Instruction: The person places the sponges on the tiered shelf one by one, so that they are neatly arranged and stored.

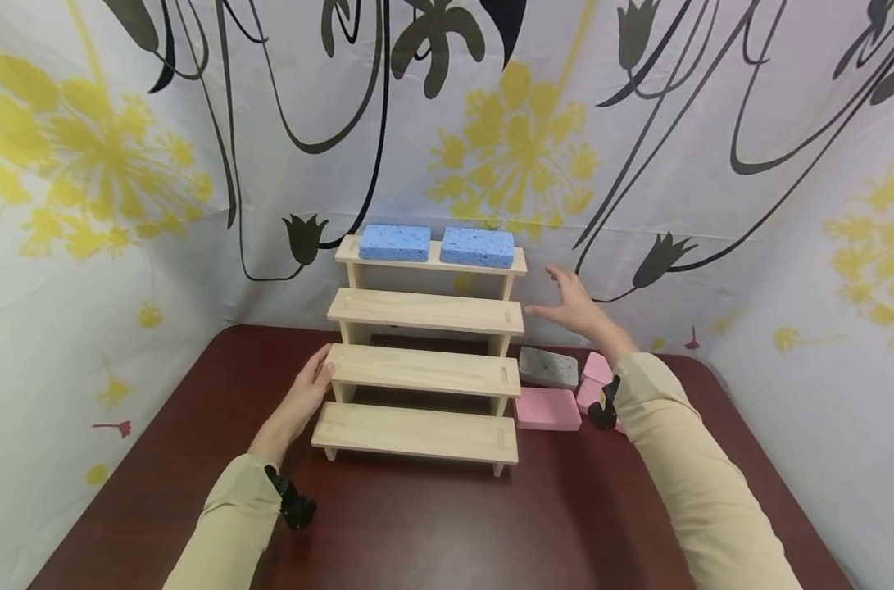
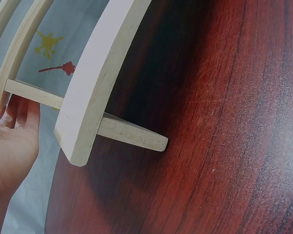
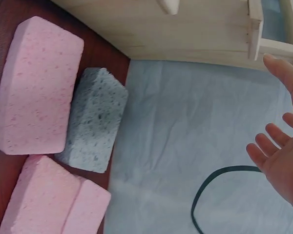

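- Blue sponges (image 1: pixel 395 243), a pair of them, are lying side by side at twelve o'clock, on the top tier of a stepped wooden rack (image 1: pixel 424 314).
- To my eye the work is looking part-way along: the blue pair is sitting up on the rack, while a gray sponge (image 1: pixel 547 369) and several pink sponges (image 1: pixel 548 410) are lying off it, between three and four o'clock, some partly hidden by the right forearm.
- Between eight and nine o'clock, the left hand (image 1: pixel 305 395) is gripping the end of the rack's second tier from the bottom.
- Between two and three o'clock, the right hand (image 1: pixel 574 307) is hovering beside the rack, fingers spread, holding nothing.
- Everything is standing on a glossy red-brown counter (image 1: pixel 417 533).
- Pale cloth (image 1: pixel 358 188) is hanging from nine round through twelve to three o'clock, showing yellow blossoms (image 1: pixel 520 139) and dark curling stems.
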A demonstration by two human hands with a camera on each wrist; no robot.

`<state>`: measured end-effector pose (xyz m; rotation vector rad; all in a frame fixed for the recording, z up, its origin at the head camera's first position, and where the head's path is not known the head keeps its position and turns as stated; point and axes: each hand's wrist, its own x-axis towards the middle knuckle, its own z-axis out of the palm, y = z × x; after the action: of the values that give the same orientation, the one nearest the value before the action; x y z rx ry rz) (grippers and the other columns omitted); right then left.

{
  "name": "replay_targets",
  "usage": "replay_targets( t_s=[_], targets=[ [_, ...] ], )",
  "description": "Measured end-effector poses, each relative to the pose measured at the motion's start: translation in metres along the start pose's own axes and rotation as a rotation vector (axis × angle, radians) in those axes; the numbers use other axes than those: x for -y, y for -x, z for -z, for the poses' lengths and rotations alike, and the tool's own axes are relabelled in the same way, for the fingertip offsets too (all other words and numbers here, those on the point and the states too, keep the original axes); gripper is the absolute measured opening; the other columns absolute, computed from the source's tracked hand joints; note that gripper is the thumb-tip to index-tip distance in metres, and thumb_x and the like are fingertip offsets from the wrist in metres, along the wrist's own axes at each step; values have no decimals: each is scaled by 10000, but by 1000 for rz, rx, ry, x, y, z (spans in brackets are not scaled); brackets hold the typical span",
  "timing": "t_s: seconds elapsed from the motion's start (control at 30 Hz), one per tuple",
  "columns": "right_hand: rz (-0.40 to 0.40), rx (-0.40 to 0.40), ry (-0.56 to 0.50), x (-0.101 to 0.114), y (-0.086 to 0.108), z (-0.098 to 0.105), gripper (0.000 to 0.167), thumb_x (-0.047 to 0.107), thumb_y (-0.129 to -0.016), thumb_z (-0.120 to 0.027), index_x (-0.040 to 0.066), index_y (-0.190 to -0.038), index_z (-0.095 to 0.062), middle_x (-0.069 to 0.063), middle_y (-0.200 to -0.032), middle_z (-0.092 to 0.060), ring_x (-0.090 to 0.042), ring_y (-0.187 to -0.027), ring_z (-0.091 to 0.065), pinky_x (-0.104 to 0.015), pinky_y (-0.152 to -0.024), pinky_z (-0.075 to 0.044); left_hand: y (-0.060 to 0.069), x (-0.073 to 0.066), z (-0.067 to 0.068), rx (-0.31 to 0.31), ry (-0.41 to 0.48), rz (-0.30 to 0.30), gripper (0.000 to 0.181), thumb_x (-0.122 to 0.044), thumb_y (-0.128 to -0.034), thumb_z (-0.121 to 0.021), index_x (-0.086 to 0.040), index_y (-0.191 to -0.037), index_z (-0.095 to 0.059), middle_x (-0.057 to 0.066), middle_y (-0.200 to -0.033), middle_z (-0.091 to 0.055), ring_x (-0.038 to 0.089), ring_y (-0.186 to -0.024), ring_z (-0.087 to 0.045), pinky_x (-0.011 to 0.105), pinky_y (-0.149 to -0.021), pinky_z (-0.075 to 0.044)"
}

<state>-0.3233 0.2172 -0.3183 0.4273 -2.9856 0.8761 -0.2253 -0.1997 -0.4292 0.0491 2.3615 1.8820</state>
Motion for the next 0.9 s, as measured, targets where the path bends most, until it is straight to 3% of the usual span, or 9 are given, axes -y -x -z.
replay_targets(
  t_s=[0.17, 0.37, 0.67, 0.9],
  targets=[
    [-6, 7, -16, -9, 6, -7, 835, 295, -841, -649, -7, -1444, -158, -275, -1434, -222, -424, -1290, -272, -569, -1043, -297, 0, 2, 1, -3, -3, 17, 565, -301, -1007, -281, -151, -1486, -21, 142, -1540, -71, 316, -1398, -167, 470, -1136, -212],
    [12, 49, 35, -25, 19, -18, 778, 289, -848, -634, -65, -1407, -225, -312, -1385, -292, -455, -1256, -318, -580, -1014, -330, -1, 4, 2, 9, 2, 25, 575, -327, -1002, -279, -178, -1486, -7, 126, -1543, -53, 303, -1405, -147, 467, -1143, -197],
    [24, 95, 12, -53, 45, -41, 588, 229, -835, -641, -114, -1264, -434, -339, -1228, -418, -461, -1115, -427, -559, -920, -410, -2, 4, 1, 13, 8, 19, 582, -331, -1001, -287, -174, -1486, -6, 115, -1545, -52, 299, -1406, -149, 465, -1143, -200],
    [-39, 195, -29, -69, 61, -65, 643, 356, -790, -690, -64, -1234, -488, -297, -1219, -418, -445, -1106, -453, -536, -893, -444, -3, 6, 2, 12, 34, 13, 570, -301, -1007, -282, -160, -1486, -9, 116, -1543, -69, 289, -1404, -159, 450, -1147, -201]
  ],
)
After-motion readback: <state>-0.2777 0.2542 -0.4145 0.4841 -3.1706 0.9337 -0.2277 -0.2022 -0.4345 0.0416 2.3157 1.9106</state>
